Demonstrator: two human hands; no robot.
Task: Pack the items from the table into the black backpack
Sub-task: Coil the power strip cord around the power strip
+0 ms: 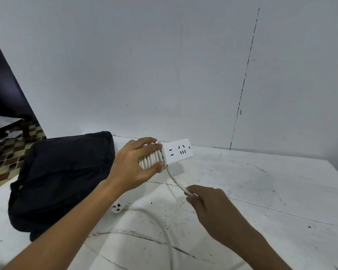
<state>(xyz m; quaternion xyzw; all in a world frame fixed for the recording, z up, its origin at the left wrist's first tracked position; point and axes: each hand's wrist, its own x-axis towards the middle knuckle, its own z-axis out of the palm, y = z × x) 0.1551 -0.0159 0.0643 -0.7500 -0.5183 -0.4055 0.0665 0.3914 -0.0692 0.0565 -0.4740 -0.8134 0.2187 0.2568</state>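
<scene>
Backpack (pixel 62 182), black and slumped on the white table (pixel 261 191), lies just beyond the left forearm and close beside the left hand (pixel 137 166), and from this angle I cannot tell whether its opening is unzipped. That hand is closed around a white power strip (pixel 179 151), thumb and fingers clamping a neat run of cable turns wound round one end; the socket end sticks out past the fingertips, held above the table. The right hand (pixel 205 201), nearer the body, pinches the white cable (pixel 176 181) a short way below the strip, pulled taut between the two hands. From the right hand the loose cable curves back across the table to the plug (pixel 118 208), lying under the left wrist. So packing looks barely begun: the cord is only partly wound, and the strip is not yet in the bag
</scene>
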